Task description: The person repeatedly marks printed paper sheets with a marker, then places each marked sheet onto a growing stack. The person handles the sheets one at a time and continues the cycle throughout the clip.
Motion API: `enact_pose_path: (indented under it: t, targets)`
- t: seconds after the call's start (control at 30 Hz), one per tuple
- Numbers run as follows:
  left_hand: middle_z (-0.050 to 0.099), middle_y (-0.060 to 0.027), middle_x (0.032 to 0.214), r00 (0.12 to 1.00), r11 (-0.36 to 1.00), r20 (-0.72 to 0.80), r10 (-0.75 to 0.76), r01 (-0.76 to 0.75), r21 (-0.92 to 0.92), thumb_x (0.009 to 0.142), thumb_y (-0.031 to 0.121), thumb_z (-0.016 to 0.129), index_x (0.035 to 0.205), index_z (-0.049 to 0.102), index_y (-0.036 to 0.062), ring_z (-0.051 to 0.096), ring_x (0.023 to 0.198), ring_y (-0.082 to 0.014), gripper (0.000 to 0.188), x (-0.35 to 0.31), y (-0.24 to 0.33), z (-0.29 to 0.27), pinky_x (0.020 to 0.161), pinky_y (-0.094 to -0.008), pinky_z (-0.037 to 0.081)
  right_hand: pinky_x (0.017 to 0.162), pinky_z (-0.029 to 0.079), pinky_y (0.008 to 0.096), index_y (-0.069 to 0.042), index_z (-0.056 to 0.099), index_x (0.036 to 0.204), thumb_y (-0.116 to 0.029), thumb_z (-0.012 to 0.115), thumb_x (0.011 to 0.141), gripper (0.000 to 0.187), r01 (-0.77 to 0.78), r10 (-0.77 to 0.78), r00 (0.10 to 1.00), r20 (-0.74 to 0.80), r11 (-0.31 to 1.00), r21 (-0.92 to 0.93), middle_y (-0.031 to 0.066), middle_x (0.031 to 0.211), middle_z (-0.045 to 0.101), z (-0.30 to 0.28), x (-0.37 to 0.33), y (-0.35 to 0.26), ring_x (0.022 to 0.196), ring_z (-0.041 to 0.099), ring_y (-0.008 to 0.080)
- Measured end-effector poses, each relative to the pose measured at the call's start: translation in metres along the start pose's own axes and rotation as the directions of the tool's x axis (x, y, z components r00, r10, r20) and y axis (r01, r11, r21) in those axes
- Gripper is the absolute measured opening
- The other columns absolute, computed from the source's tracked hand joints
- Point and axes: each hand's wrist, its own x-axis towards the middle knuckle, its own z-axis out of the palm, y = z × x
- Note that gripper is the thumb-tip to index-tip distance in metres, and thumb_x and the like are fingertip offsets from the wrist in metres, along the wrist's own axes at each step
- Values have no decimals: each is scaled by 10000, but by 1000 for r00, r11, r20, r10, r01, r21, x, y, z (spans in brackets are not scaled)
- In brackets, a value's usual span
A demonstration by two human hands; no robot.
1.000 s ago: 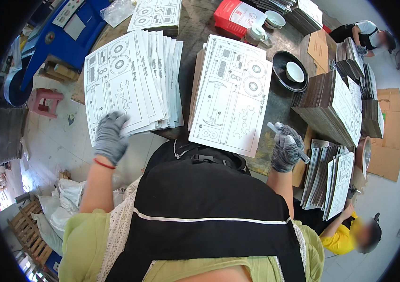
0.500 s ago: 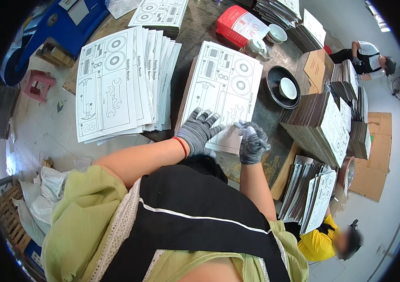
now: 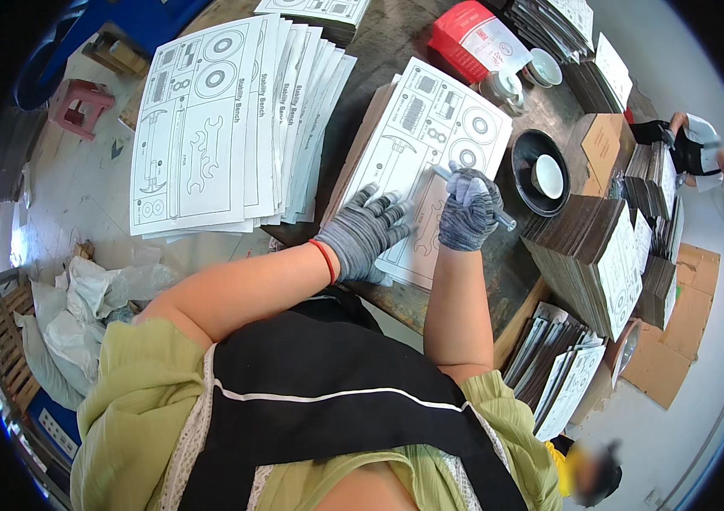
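Note:
In front of me is a stack of printed boards (image 3: 417,106), its top sheet white with black line drawings of a hammer, wrenches and discs. My left hand (image 3: 364,232), in a grey striped knit glove, lies with fingers spread on the lower left of that top sheet. My right hand (image 3: 469,209), gloved the same way, is closed round a slim grey pen-like tool (image 3: 506,221); both ends stick out of the fist. Its exact kind cannot be made out. The right fist is over the right part of the sheet, beside the drawn wrenches.
A fanned pile of printed sheets (image 3: 196,128) lies left. To the right are a black bowl (image 3: 521,183) with a white cup (image 3: 547,177), a red-and-white bag (image 3: 474,43), a glass jar (image 3: 501,88) and tall board stacks (image 3: 579,255). Two people are at the right.
My right hand has moved up the sheet, and the tool shows more plainly in the fist. My left hand stays spread near the same spot. The whole view has shifted slightly.

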Motion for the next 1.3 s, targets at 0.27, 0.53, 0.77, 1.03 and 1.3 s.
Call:
enact_pose_path:
  t: [0.27,0.53,0.77,1.03,1.3]
  targets:
    - [262,-177,1492,995,994,-2,-105,104,-43,663,681,633,1444,288,73,189,1408,-315,1049,6,0,5,1136,-507,60,764,495,292,18,680,917,-97,630,798,173,-37,-35,989,-147,886,-461,113,922,674,12,-19,18,789,626,178]
    - [213,-180,1513,971,978,-119,-208,207,-19,665,649,634,1463,217,60,195,1403,-325,1075,9,1,26,1146,-485,47,949,427,404,30,642,930,-185,549,842,251,151,47,975,217,577,-803,181,1049,653,54,-113,-33,1051,598,306]
    - [209,-186,1510,977,976,-20,-211,212,42,687,622,645,1453,224,34,183,1405,-330,1053,6,5,15,1151,-490,46,787,480,412,-37,596,819,-245,568,810,210,124,148,961,234,528,-840,170,961,629,68,-173,-59,901,599,363]
    - [415,-224,1356,801,714,-80,-593,477,-513,577,336,830,1349,376,15,429,1242,-339,951,-13,-20,-8,1044,-359,357,709,469,330,8,638,793,-332,550,845,355,-85,57,996,-64,768,-635,102,750,619,41,-152,-96,706,590,231]
    - [574,-171,1194,762,428,165,-626,513,-744,701,-50,690,1301,391,-33,580,1065,-240,671,-21,-46,-9,927,-285,456,750,476,369,29,570,667,-204,553,809,273,-84,32,994,-100,820,-567,103,653,573,29,-164,-109,643,553,220]
